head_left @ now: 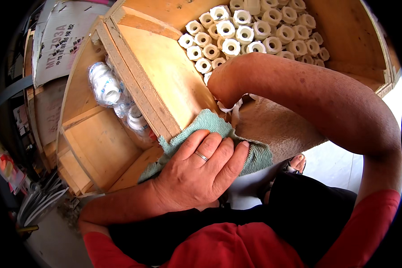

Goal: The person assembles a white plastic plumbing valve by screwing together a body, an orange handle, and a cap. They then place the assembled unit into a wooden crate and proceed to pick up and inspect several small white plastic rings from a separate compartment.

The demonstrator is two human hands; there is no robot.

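My left hand, wearing a ring, lies with its fingers stretched over a green knitted cloth. The cloth drapes over the front edge of a wooden bin. From the right, my right arm arches over the bin, and my right hand dips down inside it. Its fingers are hidden, so what they touch does not show. Thin white strips show just below that wrist. Many cream-white plastic pipe fittings with round openings stand close together in the far part of the bin.
Left of a wooden divider, white fittings in clear plastic bags lie in another compartment. A brown, fuzzy-surfaced panel slopes at the bin's front right. A white carton stands at far left, above a bundle of grey strips.
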